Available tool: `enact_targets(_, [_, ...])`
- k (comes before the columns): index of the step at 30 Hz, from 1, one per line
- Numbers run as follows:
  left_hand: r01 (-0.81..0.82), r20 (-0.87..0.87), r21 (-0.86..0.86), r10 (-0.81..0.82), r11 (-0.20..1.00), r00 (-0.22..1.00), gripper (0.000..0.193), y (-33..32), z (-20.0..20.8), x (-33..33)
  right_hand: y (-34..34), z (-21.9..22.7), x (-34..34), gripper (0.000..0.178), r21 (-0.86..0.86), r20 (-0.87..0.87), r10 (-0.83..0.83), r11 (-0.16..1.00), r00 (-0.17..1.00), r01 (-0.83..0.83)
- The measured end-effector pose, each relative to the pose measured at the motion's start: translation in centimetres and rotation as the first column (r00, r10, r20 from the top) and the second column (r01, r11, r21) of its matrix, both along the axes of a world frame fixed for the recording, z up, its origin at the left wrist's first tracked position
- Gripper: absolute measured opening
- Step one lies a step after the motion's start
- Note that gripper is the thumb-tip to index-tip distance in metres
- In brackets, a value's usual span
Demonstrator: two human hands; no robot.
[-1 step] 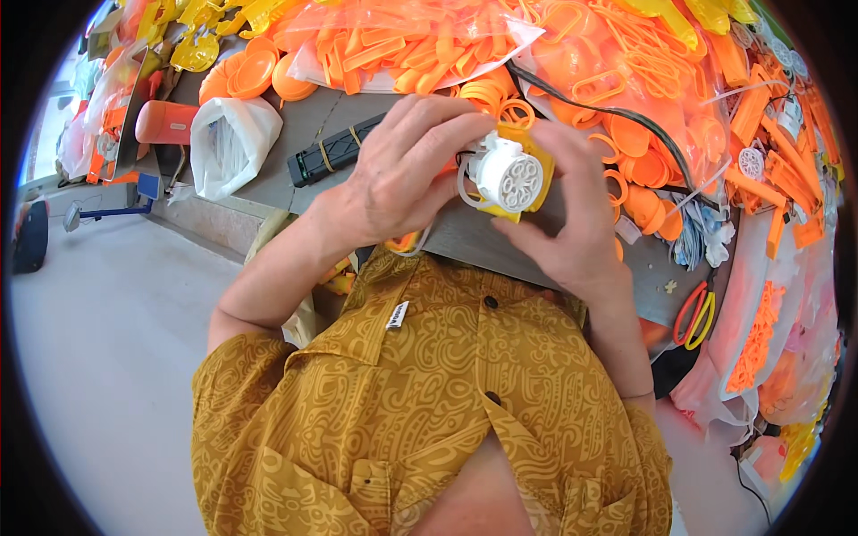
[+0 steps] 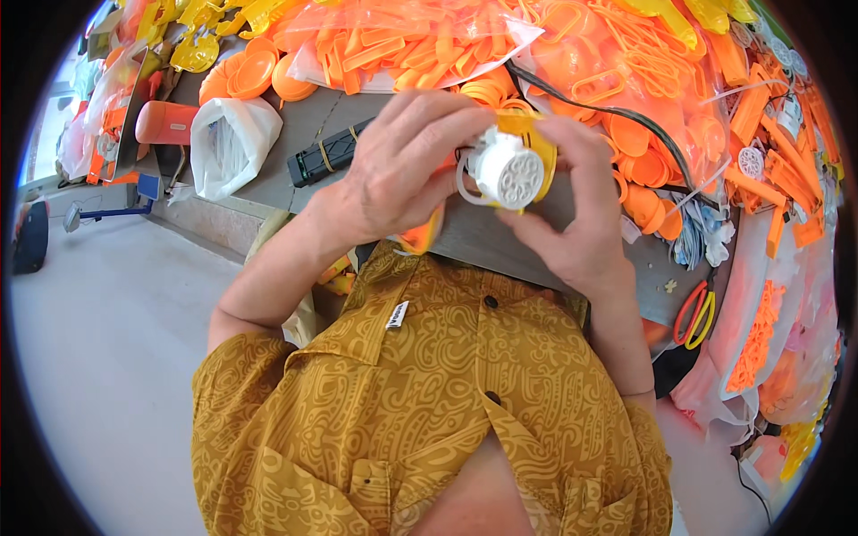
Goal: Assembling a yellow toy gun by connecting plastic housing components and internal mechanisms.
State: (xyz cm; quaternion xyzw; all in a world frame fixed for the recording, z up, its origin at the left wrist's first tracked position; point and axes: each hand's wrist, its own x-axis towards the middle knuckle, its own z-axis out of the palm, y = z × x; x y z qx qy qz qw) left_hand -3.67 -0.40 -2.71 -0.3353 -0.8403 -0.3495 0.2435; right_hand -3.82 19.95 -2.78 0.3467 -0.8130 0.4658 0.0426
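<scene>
A white plastic part [image 2: 511, 170] with a round face full of petal-shaped holes sits in front of a yellow plastic piece [image 2: 548, 161]. My left hand [image 2: 407, 165] grips the white part from the left, its fingertips curled over the top. From the other side my right hand [image 2: 583, 205] pinches the yellow piece between thumb and fingers. A thin white loop [image 2: 464, 183] sticks out at the white part's left side. Below my left palm shows an orange and yellow plastic piece [image 2: 420, 234]; whether it is joined to the held parts is hidden.
Heaped orange parts [image 2: 393, 49] in clear bags line the table's far side, with a black cable [image 2: 617, 112] across them. At left lie a rubber-banded black block [image 2: 331, 154], an open white bag [image 2: 234, 143] and a reddish cylinder [image 2: 164, 122]. Red-and-yellow-handled cutters [image 2: 695, 314] hang at right.
The held yellow piece has turned, so more of it shows above the white part. The right hand has shifted slightly right, and the orange and yellow piece below the left palm has swung.
</scene>
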Motion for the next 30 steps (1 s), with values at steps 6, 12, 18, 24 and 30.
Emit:
enact_targets(6, [-0.036, 0.236, 0.215, -0.016, 0.976, 0.972, 0.047, -0.9, -0.4, -1.1, -1.3, 0.3, -1.4, 0.068, -0.139, 0.143, 0.108, 0.986, 0.984, -0.088])
enact_targets(12, [-0.091, 0.462, 0.28, -0.051, 0.956, 0.885, 0.048, -2.1, -0.6, -0.9, -2.1, -0.3, -1.5, 0.065, -0.323, 0.302, 0.201, 0.941, 0.932, -0.098])
enact_targets(18, [-0.025, 0.328, 0.195, -0.041, 0.98, 0.944, 0.046, -2.1, 0.1, -0.7, -2.9, -0.4, -1.7, 0.062, -0.383, 0.258, 0.173, 0.922, 0.951, -0.063])
enact_targets(24, [-0.062, 0.37, 0.127, 0.011, 0.99, 0.929, 0.044, -2.4, 0.4, -0.5, -3.3, -0.1, -1.4, 0.067, -0.524, 0.368, 0.268, 0.851, 0.89, -0.039])
enact_targets(30, [-0.02, 0.324, 0.127, -0.022, 0.992, 0.946, 0.043, -2.8, 0.3, -0.5, -3.1, -0.1, -2.0, 0.072, -0.462, 0.344, 0.279, 0.881, 0.896, -0.097])
